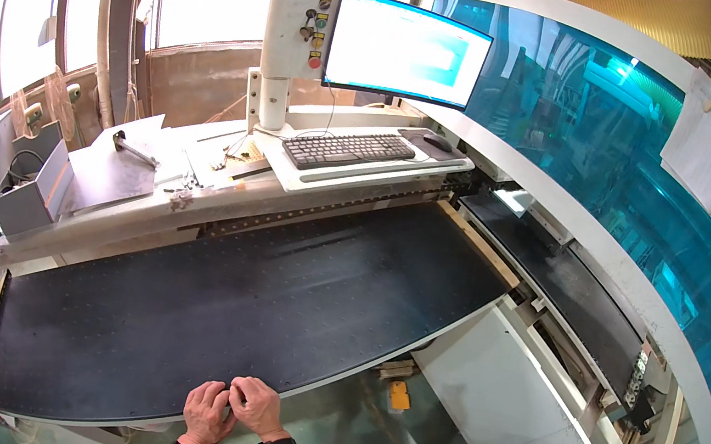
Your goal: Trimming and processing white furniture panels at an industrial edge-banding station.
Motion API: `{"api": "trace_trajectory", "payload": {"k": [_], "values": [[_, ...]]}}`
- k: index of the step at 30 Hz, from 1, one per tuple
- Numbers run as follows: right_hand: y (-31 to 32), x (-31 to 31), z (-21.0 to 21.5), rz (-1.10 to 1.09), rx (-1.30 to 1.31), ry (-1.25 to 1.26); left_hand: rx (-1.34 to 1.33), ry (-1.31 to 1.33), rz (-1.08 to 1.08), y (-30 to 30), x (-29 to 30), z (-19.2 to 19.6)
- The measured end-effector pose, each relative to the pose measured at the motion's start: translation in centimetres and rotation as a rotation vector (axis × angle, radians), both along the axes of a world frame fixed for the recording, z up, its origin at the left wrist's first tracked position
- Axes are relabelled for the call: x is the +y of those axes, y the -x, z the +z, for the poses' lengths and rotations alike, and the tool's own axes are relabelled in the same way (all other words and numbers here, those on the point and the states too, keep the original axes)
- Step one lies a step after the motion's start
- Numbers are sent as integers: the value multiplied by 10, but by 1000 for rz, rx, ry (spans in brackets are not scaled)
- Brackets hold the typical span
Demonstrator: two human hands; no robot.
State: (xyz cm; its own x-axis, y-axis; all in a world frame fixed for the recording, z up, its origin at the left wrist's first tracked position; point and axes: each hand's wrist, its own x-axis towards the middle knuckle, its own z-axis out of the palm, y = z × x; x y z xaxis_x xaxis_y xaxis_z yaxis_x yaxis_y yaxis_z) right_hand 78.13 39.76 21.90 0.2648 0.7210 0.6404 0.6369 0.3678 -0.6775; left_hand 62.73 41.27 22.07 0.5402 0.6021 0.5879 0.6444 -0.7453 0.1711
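Both hands meet at the near edge of a long black table bed (205, 291) dotted with small studs or holes. My left hand (208, 414) has its fingers curled, and its thumb side lies against the other hand. My right hand (255, 407) is closed too, thumb and fingertips pinched together. Anything small between the fingers is hidden. A dark band circles each wrist.
Beyond the bed stand a keyboard (348, 152), a mouse (438, 142), a lit monitor (408, 49) and a button panel (319, 32). A grey box (33, 188) is at left. Right: a blue-windowed machine cover (592, 139), papers (706, 138) and a second black bed (565, 278).
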Motion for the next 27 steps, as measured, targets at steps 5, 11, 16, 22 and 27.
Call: {"api": "trace_trajectory", "payload": {"k": [5,11,16,22,27], "values": [[3,-1,0,-4,13,-10,4,11,-6,3,0,-2],[5,-1,0,-10,-5,4,-10,25,-10,3,1,0],[5,0,-1,-21,-15,-12,-17,29,-7,2,1,0],[5,-1,-4,-27,-31,-6,-33,31,-15,2,0,-1],[5,-2,-5,-22,-35,4,-33,9,-2,2,1,-2]]}}
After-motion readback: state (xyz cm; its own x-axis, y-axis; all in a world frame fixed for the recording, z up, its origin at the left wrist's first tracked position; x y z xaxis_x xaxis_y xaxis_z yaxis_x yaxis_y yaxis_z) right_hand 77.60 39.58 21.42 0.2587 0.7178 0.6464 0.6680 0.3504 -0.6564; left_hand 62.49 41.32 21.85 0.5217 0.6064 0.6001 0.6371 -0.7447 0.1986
